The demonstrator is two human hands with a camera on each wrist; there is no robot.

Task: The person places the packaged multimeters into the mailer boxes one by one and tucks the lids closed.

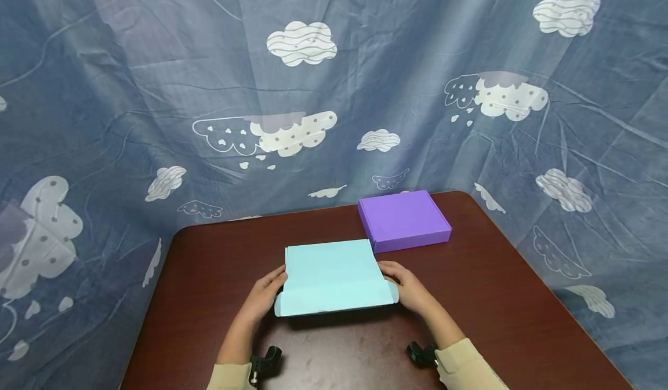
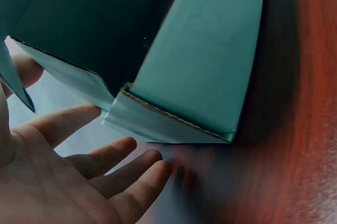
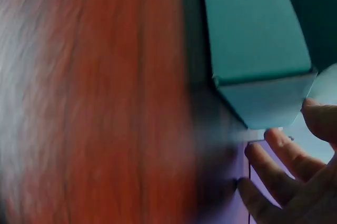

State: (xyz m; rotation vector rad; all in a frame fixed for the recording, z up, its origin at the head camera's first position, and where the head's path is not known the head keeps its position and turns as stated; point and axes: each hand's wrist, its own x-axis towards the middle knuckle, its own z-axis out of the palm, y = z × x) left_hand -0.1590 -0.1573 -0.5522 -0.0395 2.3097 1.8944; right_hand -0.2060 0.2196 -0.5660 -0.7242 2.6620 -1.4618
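Observation:
A mint-coloured cardboard box (image 1: 334, 274) lies near the table's middle, its lid partly raised and a front flap angled down. My left hand (image 1: 264, 293) is at the left side of the box. In the left wrist view, the fingers (image 2: 79, 121) extend loosely along the side wall, one fingertip right at the box's corner, and the thumb is up by the lid's side flap. On the opposite side, my right hand (image 1: 406, 285) has its fingertips against the box. The right wrist view has its fingers (image 3: 274, 176) spread, thumb at the wall's upper edge.
A closed purple box (image 1: 404, 219) sits behind and to the right, close to the mint box's far right corner. Both stand on a dark red-brown wooden table (image 1: 219, 262). A blue cloud-patterned curtain (image 1: 334, 88) hangs behind the table's back edge.

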